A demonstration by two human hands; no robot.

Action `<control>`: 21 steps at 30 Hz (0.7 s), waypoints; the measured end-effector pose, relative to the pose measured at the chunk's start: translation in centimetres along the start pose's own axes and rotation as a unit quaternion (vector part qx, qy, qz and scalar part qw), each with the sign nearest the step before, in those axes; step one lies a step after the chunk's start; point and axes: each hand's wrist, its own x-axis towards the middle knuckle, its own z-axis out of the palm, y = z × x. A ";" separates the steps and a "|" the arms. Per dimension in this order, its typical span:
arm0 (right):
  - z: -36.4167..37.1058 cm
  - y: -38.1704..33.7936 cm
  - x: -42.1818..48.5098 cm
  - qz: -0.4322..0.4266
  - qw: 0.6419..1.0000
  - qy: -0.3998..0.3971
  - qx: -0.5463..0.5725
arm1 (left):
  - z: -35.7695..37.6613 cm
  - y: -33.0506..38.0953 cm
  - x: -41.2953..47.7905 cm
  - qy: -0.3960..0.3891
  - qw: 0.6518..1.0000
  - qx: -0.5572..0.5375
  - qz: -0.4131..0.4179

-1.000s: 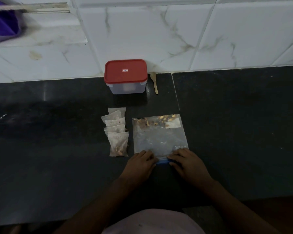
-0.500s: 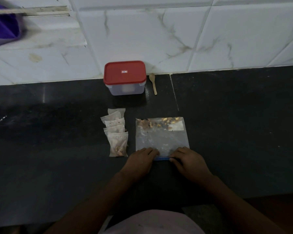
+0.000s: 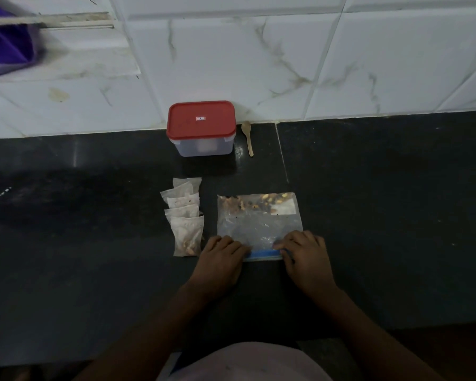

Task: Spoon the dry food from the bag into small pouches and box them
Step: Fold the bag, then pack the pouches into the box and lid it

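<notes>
The bag lies flat mid-counter, its food bunched along the far edge. Both the left hand and the right hand sit bent-fingered on its blue near edge; whether they press or pinch, I can't tell. Pouches overlap in a row just left of it. Box and spoon stand at the wall. Bare counter spreads wide on either side.

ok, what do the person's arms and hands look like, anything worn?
Left hand and right hand are bare: no gloves, rings or watch visible. No sleeves on the forearms in view. A pale pinkish garment shows at the bottom edge.
</notes>
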 end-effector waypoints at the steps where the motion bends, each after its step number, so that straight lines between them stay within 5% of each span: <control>1: 0.3 0.0 -0.2 -0.009 1.000 0.005 0.016 | 0.0 0.0 -0.1 0.004 1.000 0.001 0.002; 21: 1.6 0.4 -1.0 -0.026 0.999 0.028 0.029 | -0.1 -0.4 0.9 -0.046 0.996 -0.070 -0.027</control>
